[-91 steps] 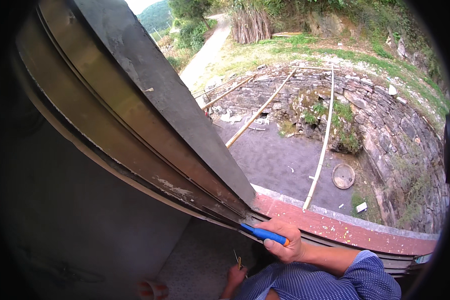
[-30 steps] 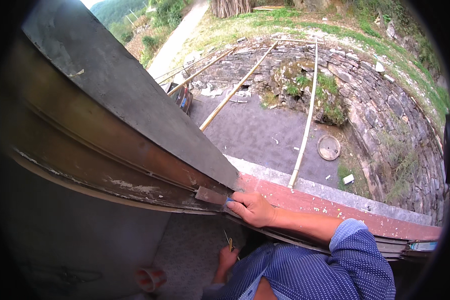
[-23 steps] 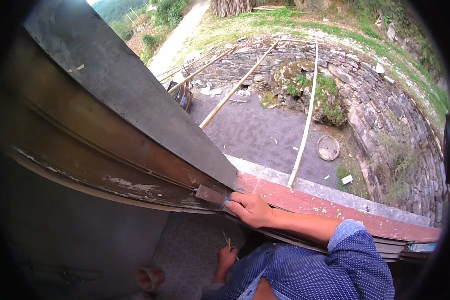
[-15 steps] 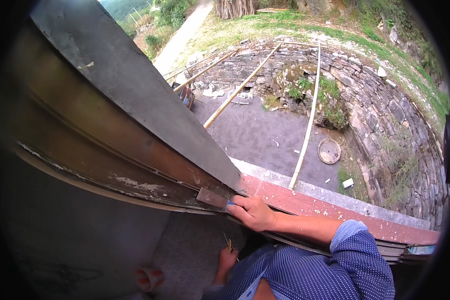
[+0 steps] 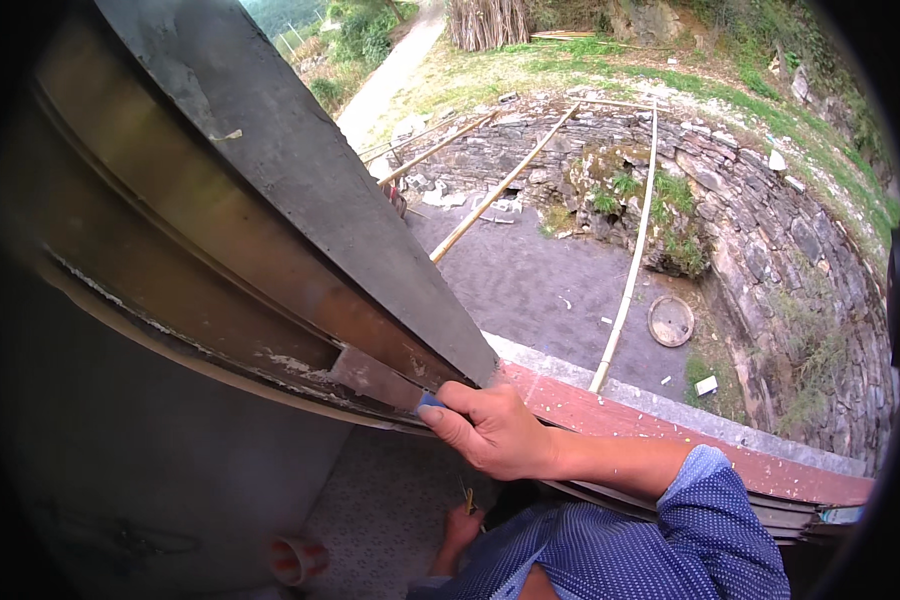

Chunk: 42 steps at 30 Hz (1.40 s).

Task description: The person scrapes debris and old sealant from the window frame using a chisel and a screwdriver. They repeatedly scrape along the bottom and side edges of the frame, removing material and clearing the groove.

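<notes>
A putty knife (image 5: 380, 378) with a flat grey blade and a blue handle is held in my right hand (image 5: 500, 432), thumb and fingers closed round the handle. The blade lies against the brown window frame (image 5: 260, 325), beside a patch of whitish residue. Lower down, inside the room, my left hand (image 5: 460, 527) is closed on a thin tool (image 5: 469, 499) with a yellow part; it is too small to tell its kind. A grey plastered wall edge (image 5: 300, 170) borders the frame on its outer side.
A red-brown sill (image 5: 610, 418) with white crumbs runs outward to the right. Below outside lies a yard (image 5: 530, 270) with a stone wall (image 5: 780, 230), long poles (image 5: 631, 260) and a round disc (image 5: 670, 321). Indoors, an orange-and-white bucket (image 5: 297, 560) stands on the patterned floor.
My right hand and the putty knife have moved up and left along the frame, nearer the view. The view has shifted slightly. My left hand stays low, still closed on the yellow tool.
</notes>
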### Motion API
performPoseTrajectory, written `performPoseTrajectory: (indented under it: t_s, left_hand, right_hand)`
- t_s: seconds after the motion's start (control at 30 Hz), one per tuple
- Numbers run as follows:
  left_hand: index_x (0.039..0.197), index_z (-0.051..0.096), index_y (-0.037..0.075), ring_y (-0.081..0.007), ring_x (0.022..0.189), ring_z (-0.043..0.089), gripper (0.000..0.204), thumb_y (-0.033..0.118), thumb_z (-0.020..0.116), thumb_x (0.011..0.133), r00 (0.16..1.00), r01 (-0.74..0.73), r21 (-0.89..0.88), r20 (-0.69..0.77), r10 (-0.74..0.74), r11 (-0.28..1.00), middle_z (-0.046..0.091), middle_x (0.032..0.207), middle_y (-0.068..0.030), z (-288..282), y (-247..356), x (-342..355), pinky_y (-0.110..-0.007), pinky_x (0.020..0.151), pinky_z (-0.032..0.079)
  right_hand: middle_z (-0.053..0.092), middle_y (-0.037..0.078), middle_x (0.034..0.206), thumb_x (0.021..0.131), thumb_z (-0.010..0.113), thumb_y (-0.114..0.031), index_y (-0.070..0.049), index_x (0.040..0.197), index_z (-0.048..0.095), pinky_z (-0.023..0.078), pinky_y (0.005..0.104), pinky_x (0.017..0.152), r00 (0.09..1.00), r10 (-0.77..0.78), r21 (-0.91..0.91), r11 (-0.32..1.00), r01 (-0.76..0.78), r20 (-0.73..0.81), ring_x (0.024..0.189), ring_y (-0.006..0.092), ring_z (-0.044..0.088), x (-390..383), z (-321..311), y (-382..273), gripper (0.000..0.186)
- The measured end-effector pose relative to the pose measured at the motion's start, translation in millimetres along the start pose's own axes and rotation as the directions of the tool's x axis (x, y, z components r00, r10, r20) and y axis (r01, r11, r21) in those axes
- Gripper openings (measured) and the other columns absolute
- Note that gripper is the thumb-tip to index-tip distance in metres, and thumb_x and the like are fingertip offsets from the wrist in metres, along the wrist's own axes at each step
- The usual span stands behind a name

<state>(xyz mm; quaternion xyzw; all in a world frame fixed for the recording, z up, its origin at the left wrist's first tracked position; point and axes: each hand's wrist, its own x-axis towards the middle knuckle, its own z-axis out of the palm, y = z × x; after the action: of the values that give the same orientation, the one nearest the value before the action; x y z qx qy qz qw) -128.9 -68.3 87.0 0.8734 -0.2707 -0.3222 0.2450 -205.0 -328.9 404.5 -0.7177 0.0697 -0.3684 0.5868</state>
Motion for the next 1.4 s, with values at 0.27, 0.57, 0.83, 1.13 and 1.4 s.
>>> performPoseTrajectory:
  t_s: [0.27, 0.57, 0.83, 1.13, 1.4]
  left_hand:
    - [0.089, 0.067, -0.001, -0.0406, 0.08, 0.068, 0.028, 0.026, 0.064, 0.081, 0.999, -0.032, 0.009, 0.032, 0.032, 0.999, 0.067, 0.081, -0.0246, 11.4, -10.8, 9.1, -0.047, 0.068, 0.051]
    - [0.089, 0.067, -0.001, -0.0381, 0.079, 0.069, 0.032, 0.03, 0.068, 0.08, 0.999, 0.041, -0.002, 0.035, -0.041, 0.999, 0.068, 0.082, -0.0235, 8.7, -4.5, 7.4, -0.046, 0.069, 0.052]
    - [0.084, 0.066, -0.002, -0.0365, 0.076, 0.069, 0.035, 0.032, 0.069, 0.079, 0.998, 0.049, -0.043, -0.034, -0.05, 0.998, 0.068, 0.076, -0.0215, 44.3, -72.4, 29.6, -0.046, 0.069, 0.052]
    - [0.088, 0.066, 0.003, -0.0343, 0.073, 0.065, 0.034, 0.036, 0.058, 0.089, 0.962, -0.217, -0.101, -0.189, 0.195, 0.971, 0.064, 0.077, -0.0197, 59.9, -82.2, 26.8, -0.048, 0.063, 0.048]
    - [0.091, 0.066, 0.002, -0.0329, 0.084, 0.065, 0.036, 0.036, 0.058, 0.089, 0.992, -0.071, -0.251, -0.115, 0.043, 0.965, 0.066, 0.088, -0.0201, 43.0, -19.6, 15.0, -0.048, 0.072, 0.049]
  right_hand:
    - [0.052, 0.011, 0.058, 0.101, 0.058, -0.027, -0.003, 0.081, 0.058, 0.044, 0.0331, 0.05, 0.999, -0.012, 0.026, 1.0, 0.013, -0.034, 0.048, 0.0196, 0.05, -19.8, 9.1, 12.9, 0.031]
    - [0.048, 0.016, 0.059, 0.1, 0.059, -0.025, -0.001, 0.078, 0.056, 0.042, 0.0347, 0.05, 0.996, -0.055, 0.023, 0.998, 0.057, -0.074, 0.05, 0.0221, 0.041, 18.1, 2.1, -19.3, 0.032]
    - [0.046, 0.017, 0.058, 0.101, 0.057, -0.027, 0.0, 0.077, 0.056, 0.039, 0.0355, 0.05, 0.99, -0.142, 0.109, 0.984, 0.142, -0.008, 0.051, 0.0177, 0.039, 80.1, 0.2, -105.3, 0.037]
    - [0.047, 0.009, 0.056, 0.103, 0.055, -0.031, 0.002, 0.077, 0.056, 0.039, 0.0337, 0.05, 0.999, -0.029, 0.182, 0.983, 0.025, 0.018, 0.054, 0.0124, 0.039, 62.1, -2.8, -86.0, 0.042]
    - [0.047, 0.002, 0.057, 0.104, 0.051, -0.035, 0.0, 0.075, 0.055, 0.039, 0.0287, 0.051, 0.996, 0.089, 0.119, 0.989, -0.087, -0.015, 0.058, 0.0066, 0.041, 15.6, -5.6, -20.8, 0.045]
